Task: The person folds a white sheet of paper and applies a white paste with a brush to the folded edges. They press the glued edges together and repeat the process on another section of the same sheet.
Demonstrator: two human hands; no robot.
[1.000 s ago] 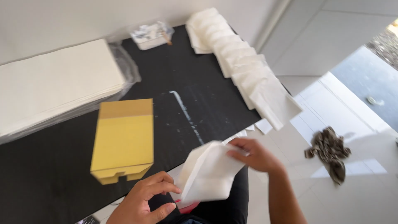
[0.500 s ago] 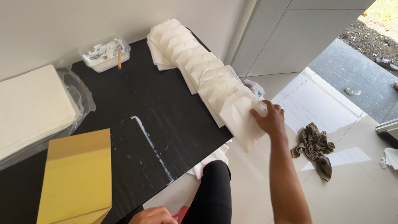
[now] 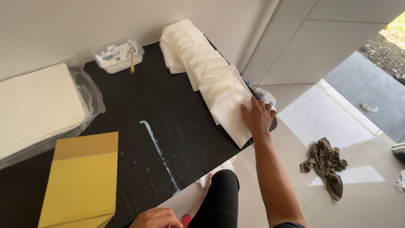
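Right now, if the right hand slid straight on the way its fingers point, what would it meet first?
The right hand lies flat on the nearest folded white paper bag, fingers pointing up the overlapping row. Going on, it would likely meet the next bag's folded edge first.

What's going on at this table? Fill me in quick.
A person's right hand presses flat on the nearest folded white paper bag, the end of an overlapping row of bags along the black table. The left hand sits at the near table edge, empty as far as shows. A yellow block and a stack of white sheets lie to the left.
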